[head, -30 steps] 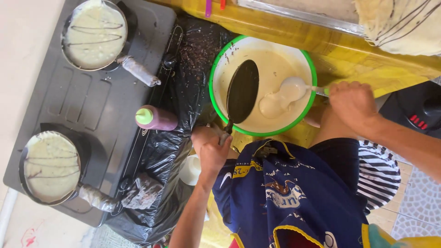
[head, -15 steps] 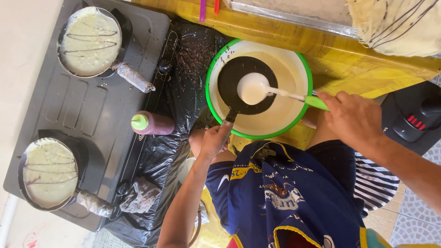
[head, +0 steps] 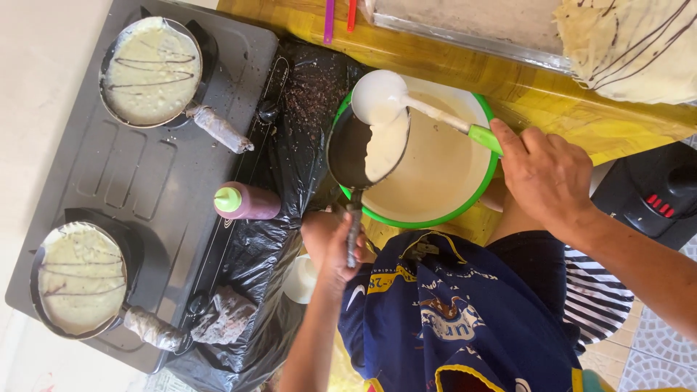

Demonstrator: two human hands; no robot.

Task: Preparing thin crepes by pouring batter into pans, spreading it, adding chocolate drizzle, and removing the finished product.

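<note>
My left hand (head: 337, 250) grips the handle of a small black pan (head: 350, 149), held tilted over the left rim of a white bowl with a green rim (head: 435, 219). Pale batter covers the pan's right half. My right hand (head: 544, 174) holds the green handle of a white ladle (head: 377, 98), whose cup rests at the pan's upper edge. The bowl is full of the same pale batter and stands on a yellow tabletop (head: 450, 62). My blue shirt fills the lower middle of the view.
A grey two-burner stove (head: 145, 181) at left carries two pans of batter streaked with dark lines, one far (head: 149, 69) and one near (head: 80, 279). A dark squeeze bottle (head: 247, 202) lies on a black plastic sheet (head: 279, 239). Finished crepes (head: 632, 43) sit top right.
The pan went from lying flat over the bowl's middle to tilted at its left rim, now with batter in it. The ladle moved left and up to the pan's edge.
</note>
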